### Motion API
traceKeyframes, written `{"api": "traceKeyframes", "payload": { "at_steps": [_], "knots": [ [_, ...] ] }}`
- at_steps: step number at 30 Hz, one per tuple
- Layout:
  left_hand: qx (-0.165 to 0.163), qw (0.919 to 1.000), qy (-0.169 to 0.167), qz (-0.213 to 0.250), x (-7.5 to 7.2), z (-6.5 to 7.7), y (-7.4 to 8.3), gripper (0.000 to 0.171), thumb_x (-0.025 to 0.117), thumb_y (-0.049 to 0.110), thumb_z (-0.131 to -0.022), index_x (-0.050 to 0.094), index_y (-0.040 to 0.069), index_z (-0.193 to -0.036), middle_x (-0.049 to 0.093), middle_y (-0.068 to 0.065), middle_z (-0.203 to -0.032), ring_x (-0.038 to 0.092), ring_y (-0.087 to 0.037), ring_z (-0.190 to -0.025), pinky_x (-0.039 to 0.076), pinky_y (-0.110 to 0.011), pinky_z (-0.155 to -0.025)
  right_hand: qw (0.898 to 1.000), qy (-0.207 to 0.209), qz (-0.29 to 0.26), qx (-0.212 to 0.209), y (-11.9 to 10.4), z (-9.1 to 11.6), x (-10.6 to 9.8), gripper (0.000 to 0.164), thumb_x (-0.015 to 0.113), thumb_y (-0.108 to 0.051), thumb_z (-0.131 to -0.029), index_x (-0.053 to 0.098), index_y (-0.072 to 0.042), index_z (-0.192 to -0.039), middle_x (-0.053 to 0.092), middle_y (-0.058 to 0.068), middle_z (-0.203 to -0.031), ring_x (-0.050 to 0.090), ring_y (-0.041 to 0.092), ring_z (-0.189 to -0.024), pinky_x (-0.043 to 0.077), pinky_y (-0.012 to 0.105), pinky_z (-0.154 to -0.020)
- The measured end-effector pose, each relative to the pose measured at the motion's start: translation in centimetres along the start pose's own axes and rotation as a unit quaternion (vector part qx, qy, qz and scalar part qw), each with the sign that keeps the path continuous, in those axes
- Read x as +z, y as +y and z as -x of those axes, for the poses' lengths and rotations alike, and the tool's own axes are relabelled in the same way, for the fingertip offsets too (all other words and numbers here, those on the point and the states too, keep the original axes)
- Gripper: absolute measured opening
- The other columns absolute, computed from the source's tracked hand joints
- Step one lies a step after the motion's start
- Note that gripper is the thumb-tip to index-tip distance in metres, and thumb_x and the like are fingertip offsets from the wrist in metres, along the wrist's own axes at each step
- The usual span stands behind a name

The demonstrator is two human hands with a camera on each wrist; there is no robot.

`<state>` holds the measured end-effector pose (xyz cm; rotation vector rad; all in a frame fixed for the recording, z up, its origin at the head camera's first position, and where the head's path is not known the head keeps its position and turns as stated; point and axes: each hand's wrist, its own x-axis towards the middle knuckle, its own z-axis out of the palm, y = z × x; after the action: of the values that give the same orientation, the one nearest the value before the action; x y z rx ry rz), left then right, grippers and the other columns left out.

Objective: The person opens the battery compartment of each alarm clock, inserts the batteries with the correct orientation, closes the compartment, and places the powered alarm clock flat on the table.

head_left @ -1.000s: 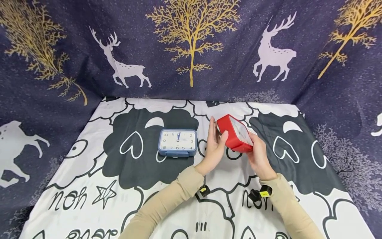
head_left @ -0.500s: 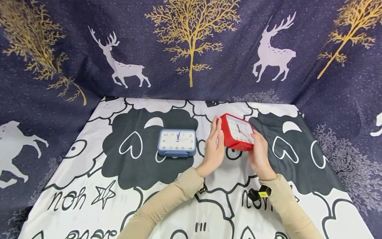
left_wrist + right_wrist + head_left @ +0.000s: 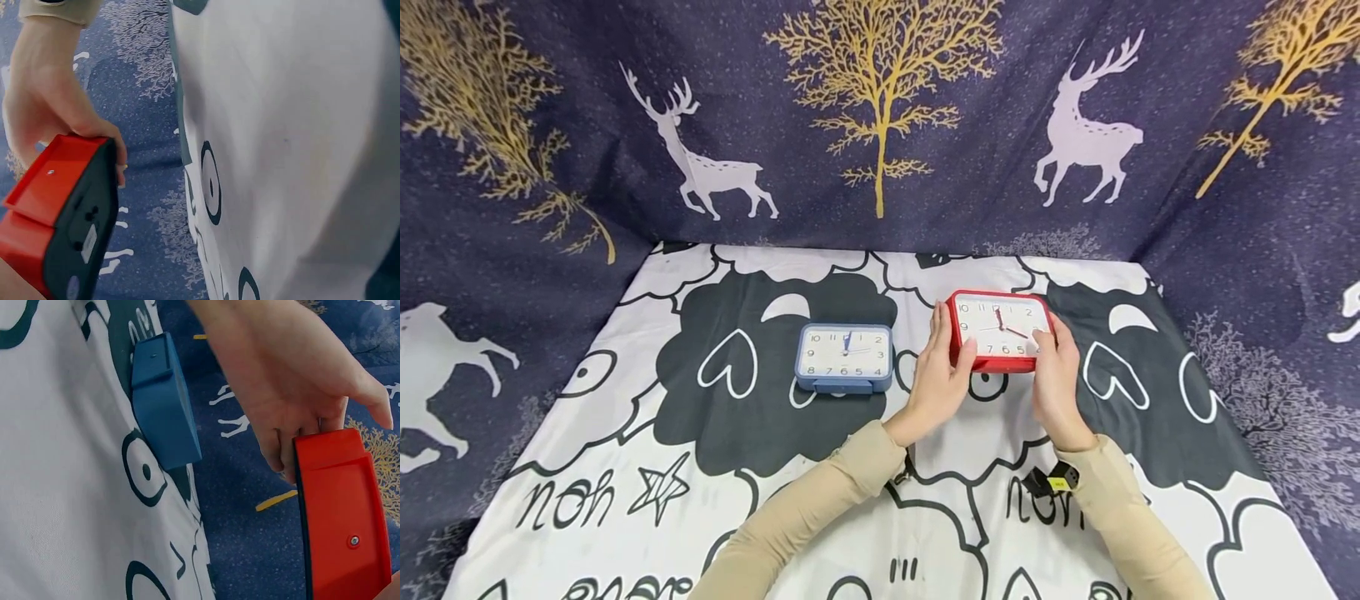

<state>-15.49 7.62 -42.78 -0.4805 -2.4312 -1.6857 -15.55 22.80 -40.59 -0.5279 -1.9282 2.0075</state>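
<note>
Both hands hold a red alarm clock point(image 3: 981, 333) up off the cloth, its white dial turned to the head camera. My left hand point(image 3: 934, 385) grips the clock's left end, thumb at the lower front corner and fingers along the side and behind. At the other end, my right hand point(image 3: 1057, 385) pinches it with the thumb over the dial's lower right; its fingers are mostly hidden. The left wrist view shows the black back point(image 3: 81, 231) of the clock. To the left, a blue alarm clock point(image 3: 844, 354) stands upright on the cloth, touched by neither hand.
A white cloth point(image 3: 820, 533) with black cartoon drawings covers the table. Behind it hangs a dark blue curtain point(image 3: 880, 237) printed with deer and golden trees. Small black devices, one with a yellow label point(image 3: 1063, 477), sit by the wrists.
The red clock has turned from a steep tilt to nearly level, its dial now facing the head camera. Its left end stays between the left thumb and fingers. The blue clock has not moved.
</note>
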Motion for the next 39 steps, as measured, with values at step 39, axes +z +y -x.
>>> {"api": "traceKeyframes", "payload": {
  "at_steps": [39],
  "knots": [
    [-0.058,0.9982,-0.008,0.013,0.0,-0.8,-1.8,0.077,0.055,0.033,-0.092,0.02,0.0,-0.153,0.022,-0.014,-0.159,0.026,-0.022,-0.146,0.029,-0.039,-0.117,0.998,-0.007,0.058,0.019,1.7,-0.7,0.6,0.056,0.037,-0.013,-0.096,0.028,-0.001,-0.15,0.037,0.016,-0.149,0.038,0.02,-0.123,0.03,0.031,-0.107]
  ]
}}
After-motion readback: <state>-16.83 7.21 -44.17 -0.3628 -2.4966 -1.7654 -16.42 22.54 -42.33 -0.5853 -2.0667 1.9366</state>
